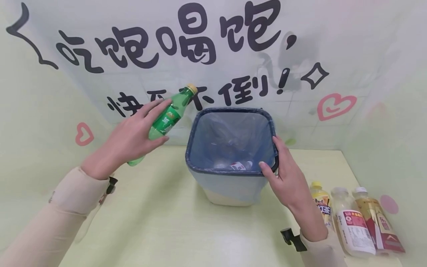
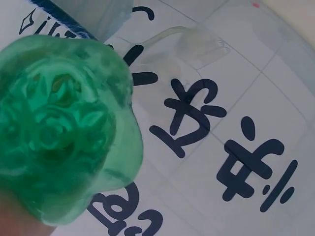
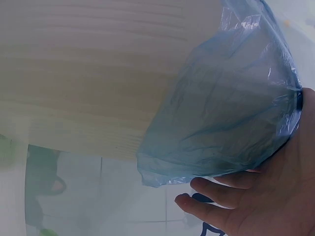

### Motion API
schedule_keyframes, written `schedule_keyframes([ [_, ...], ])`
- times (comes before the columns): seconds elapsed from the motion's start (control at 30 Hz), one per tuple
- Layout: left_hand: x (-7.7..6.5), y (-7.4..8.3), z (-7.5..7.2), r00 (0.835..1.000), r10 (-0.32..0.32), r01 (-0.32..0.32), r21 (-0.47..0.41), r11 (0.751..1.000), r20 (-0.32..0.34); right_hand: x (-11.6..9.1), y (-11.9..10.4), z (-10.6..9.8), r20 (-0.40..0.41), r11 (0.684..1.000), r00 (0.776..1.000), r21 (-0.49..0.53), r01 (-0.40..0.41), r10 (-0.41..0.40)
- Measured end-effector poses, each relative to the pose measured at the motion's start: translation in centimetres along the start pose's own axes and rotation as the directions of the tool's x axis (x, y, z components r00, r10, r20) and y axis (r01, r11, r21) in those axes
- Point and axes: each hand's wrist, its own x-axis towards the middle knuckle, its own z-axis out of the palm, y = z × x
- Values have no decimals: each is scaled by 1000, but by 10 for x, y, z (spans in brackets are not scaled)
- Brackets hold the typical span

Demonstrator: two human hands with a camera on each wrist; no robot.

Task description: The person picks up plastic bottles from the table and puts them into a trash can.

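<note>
My left hand (image 1: 128,139) grips a green plastic drink bottle (image 1: 166,120) with a yellow cap, raised and tilted to the left of the bin. In the left wrist view the lobed base of the bottle (image 2: 64,128) fills the near left. My right hand (image 1: 288,178) holds the right rim of a trash bin (image 1: 230,191), thumb over the inner edge and fingers outside. A blue bag (image 1: 213,144) lines the bin and folds over its rim. Inside, a bottle with a red-and-white label (image 1: 238,165) lies at the bottom. The right wrist view shows the bag's overhang (image 3: 221,108) beside my fingers.
To the right of my right forearm lie a yellow-capped tea bottle (image 1: 321,202), a white-labelled bottle (image 1: 353,226) and a brown-and-red bottle (image 1: 380,222). The pale table (image 1: 160,222) meets a back wall (image 1: 133,81) with black lettering; walls rise on both sides.
</note>
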Motion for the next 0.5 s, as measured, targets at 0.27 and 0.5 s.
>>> schedule_keyframes([
  [0.27, 8, 15, -2, 999, 36, -36, -2, 999, 8, 1, 1, -1, 2, 1000, 1000, 1, -8, 8],
  [0.5, 22, 29, -6, 996, 70, -70, -2, 998, 49, 0, 1, -2, 11, 1000, 1000, -13, -18, 18],
])
